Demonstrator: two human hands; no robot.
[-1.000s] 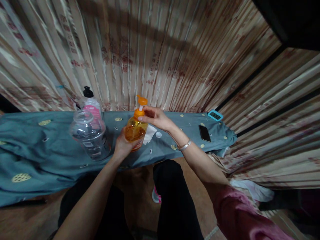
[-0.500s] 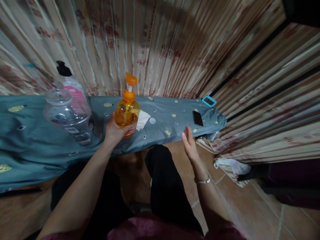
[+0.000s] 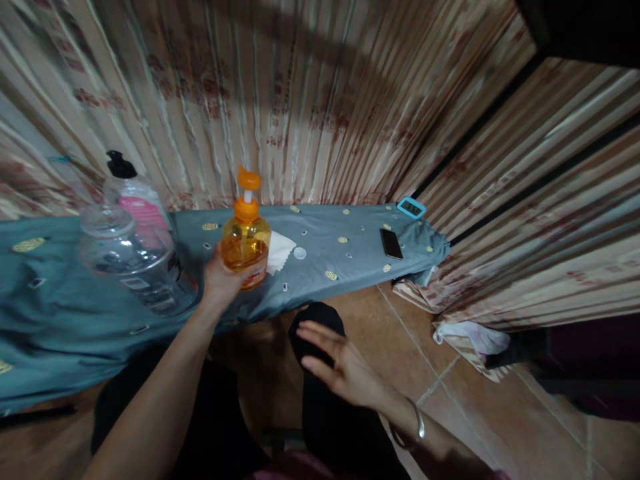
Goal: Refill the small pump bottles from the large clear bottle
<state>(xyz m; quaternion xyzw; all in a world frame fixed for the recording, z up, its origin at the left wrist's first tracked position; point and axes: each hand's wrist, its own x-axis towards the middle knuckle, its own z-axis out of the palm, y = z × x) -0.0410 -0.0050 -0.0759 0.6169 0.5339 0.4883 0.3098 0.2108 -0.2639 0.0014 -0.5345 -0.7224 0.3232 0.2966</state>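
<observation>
My left hand (image 3: 223, 280) grips the body of an orange pump bottle (image 3: 245, 240) with amber liquid, upright at the near edge of a table under a blue-grey cloth (image 3: 340, 257). My right hand (image 3: 340, 367) hovers low over my dark trouser leg, fingers spread, holding nothing. A silver bracelet sits on that wrist. Just behind the bottle lie a white folded tissue (image 3: 279, 252) and a small white cap (image 3: 299, 253).
Left of the bottle stand a large clear plastic jar (image 3: 135, 263) and a pink-labelled bottle with a black cap (image 3: 134, 193). A dark phone (image 3: 391, 243) and a blue timer (image 3: 411, 207) lie at the table's right end. Striped curtains hang behind.
My right hand left the pump head and dropped down towards my lap. The left hand keeps hold of the orange bottle.
</observation>
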